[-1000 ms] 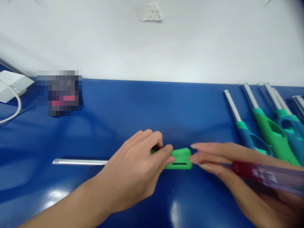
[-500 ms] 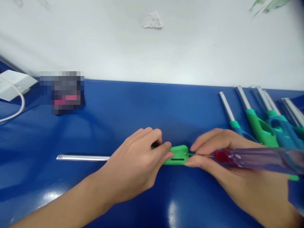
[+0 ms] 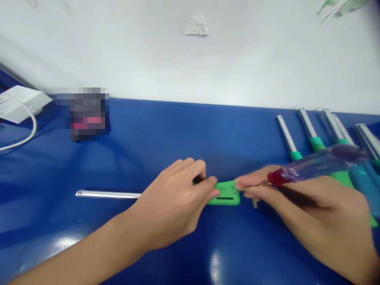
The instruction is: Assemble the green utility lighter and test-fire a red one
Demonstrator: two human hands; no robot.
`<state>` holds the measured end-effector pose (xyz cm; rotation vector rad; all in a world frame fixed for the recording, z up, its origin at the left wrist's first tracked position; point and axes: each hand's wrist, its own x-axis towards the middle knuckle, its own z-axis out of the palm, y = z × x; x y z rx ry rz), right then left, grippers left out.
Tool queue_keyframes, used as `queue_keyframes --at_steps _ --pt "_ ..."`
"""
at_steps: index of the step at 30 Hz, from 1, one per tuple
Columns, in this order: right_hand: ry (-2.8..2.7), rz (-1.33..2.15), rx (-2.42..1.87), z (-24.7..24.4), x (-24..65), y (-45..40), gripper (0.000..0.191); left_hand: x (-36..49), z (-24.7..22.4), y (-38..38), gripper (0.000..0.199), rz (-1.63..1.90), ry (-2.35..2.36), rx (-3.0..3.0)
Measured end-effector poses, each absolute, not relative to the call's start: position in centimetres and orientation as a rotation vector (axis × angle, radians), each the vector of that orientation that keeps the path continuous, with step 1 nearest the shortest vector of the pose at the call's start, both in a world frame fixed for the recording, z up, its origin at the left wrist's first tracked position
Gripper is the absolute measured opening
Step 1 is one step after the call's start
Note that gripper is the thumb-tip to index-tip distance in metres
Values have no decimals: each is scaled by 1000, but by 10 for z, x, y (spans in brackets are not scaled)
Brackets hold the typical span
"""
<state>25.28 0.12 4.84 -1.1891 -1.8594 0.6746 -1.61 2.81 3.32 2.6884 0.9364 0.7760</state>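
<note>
A green gas lighter (image 3: 224, 194) with a long metal tube lies flat on the blue table, its tube pointing left. My left hand (image 3: 178, 198) is closed over its handle and presses it down. A dark slot and a small screw or hole show at the handle's right end. My right hand (image 3: 308, 213) pinches the thin shaft of a screwdriver (image 3: 311, 166) with a clear purplish handle and a red collar. Its fingertips are at the lighter's right end. The screwdriver's tip is hidden by the fingers. A small pale bit sticks out below the fingertips; I cannot make out what it is.
Several more lighters (image 3: 287, 136) with metal tubes and green or blue handles lie at the right, partly behind my right hand. A blurred-out dark object (image 3: 89, 114) stands at back left, beside a white box (image 3: 22, 103) with a cable. A white wall (image 3: 190, 71) rises behind the table.
The screwdriver's handle has tilted up and away from me, and my right fingertips have drawn together at the lighter's end. My left hand still holds the lighter. The view has shifted slightly.
</note>
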Motion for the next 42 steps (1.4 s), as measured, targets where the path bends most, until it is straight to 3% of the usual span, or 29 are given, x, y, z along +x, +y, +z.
queue_keyframes --at_steps 6,12,17,23,28,33,42 --pt "-1814 812 -1153 40 248 -4 14 -17 32 27 44 788 932 2673" --pt "-1757 814 -1186 46 239 1 27 -15 33 28 43 790 933 2668" --pt "-1811 792 -1191 51 241 5 9 -14 33 30 43 773 936 2666" --pt "-1880 667 -1231 52 252 2 20 -15 32 29 41 768 935 2670" --pt "-1833 690 -1233 46 257 -2 12 -15 33 27 44 782 937 2681" --pt "-1771 799 -1174 45 249 2 29 -13 33 28 42 778 934 2689" --pt "-1831 712 -1252 56 244 4 21 -18 32 26 36 777 930 2813"
